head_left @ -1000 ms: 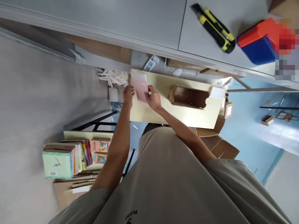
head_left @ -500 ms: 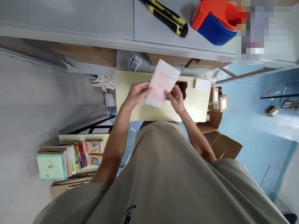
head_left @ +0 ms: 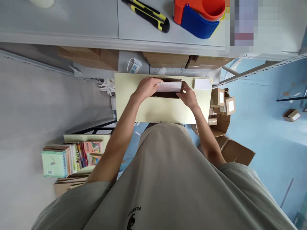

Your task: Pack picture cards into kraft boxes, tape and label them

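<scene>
A book-sized package in whitish wrap (head_left: 169, 86) is held edge-up at the mouth of an open cardboard box (head_left: 165, 95) on the pale yellow table (head_left: 134, 110). My left hand (head_left: 146, 87) is closed on the package's left end, with its fingertips partly hidden. At the other end, my right hand (head_left: 187, 94) pinches the package with thumb and fingers over the box's right side. Much of the box lies hidden behind my hands. To the right on the table rests a stack of white labels or slips (head_left: 201, 84).
A yellow-black utility knife (head_left: 150, 15) and an orange-blue tape dispenser (head_left: 198, 19) lie on the grey shelf above. Books (head_left: 72, 158) stand at lower left. Small cartons (head_left: 222, 99) and an open large carton (head_left: 236, 150) are on the right. A power strip (head_left: 136, 66) sits behind the table.
The wrapped package has gone from lying tilted face-up between my hands to edge-up at the box opening. Both hands moved with it, and the view shifted slightly.
</scene>
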Available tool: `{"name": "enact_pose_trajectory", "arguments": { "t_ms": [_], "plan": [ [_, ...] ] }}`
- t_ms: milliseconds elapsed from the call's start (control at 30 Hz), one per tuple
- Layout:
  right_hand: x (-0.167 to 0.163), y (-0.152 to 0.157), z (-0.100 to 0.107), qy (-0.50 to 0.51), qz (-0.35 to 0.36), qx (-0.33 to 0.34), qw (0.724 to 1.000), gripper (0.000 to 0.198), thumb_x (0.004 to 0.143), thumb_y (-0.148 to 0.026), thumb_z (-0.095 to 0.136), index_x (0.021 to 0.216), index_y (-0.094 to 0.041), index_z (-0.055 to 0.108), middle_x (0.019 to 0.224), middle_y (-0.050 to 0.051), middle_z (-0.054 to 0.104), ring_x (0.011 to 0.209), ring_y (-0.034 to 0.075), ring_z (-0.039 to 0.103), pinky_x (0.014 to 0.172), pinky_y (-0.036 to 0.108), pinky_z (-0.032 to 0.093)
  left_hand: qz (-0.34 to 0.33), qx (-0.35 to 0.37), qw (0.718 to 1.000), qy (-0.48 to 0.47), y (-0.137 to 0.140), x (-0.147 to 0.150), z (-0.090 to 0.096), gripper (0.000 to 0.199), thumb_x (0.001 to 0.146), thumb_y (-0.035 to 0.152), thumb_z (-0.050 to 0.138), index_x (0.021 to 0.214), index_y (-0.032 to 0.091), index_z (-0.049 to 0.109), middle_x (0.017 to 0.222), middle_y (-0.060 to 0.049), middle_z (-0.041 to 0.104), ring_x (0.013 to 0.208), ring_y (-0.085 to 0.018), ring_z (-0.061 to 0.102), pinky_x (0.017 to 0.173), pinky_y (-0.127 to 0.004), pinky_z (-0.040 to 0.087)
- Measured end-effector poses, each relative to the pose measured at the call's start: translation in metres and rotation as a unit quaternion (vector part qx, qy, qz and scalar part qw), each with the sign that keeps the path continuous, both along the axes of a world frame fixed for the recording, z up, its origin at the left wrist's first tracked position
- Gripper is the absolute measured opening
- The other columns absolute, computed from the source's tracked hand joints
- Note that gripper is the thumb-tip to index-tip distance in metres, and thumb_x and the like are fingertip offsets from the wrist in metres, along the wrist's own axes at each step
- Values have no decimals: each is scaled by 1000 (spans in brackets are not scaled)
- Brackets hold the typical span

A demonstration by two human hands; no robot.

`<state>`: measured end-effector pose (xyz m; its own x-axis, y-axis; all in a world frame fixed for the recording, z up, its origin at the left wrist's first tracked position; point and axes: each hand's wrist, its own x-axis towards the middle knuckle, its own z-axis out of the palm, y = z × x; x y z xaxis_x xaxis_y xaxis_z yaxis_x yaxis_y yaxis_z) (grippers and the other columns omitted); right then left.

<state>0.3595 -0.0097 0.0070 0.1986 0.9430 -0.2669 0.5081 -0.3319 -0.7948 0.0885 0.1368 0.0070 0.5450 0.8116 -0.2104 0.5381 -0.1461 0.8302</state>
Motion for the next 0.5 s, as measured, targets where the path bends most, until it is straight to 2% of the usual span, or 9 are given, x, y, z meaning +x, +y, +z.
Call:
{"name": "enact_pose_trajectory", "arguments": {
  "t_ms": [200,300,400,500],
  "plan": [
    [3,7,-13,-59,17,-17,998,45,103,-27,72,149,-28,74,138,15,89,132,48,83,124,79,63,-18,-6,998,63,-12,11,-14,19,89,21,90,105,29,95,107,-9,91,126,-46,83,129,-64,58],
    [2,11,-19,-67,20,-3,998,41,103,-29,74,144,-29,71,129,15,91,126,48,84,119,80,65,-10,-29,996,89,-12,20,-27,19,87,17,87,98,30,95,103,-8,91,126,-47,85,127,-67,59],
    [-3,14,-17,-100,26,-23,994,40,103,-31,75,141,-24,71,121,19,91,121,51,84,117,82,64,2,-55,992,112,-11,27,-40,13,83,20,89,93,28,93,103,-11,91,128,-51,84,128,-73,57],
    [-1,13,-10,-104,26,-6,994,34,109,-35,70,141,-25,73,122,17,89,122,45,84,119,74,66,14,-52,992,112,-19,23,-43,18,81,27,95,98,25,91,110,-18,90,129,-53,83,131,-76,55]
  ]
}}
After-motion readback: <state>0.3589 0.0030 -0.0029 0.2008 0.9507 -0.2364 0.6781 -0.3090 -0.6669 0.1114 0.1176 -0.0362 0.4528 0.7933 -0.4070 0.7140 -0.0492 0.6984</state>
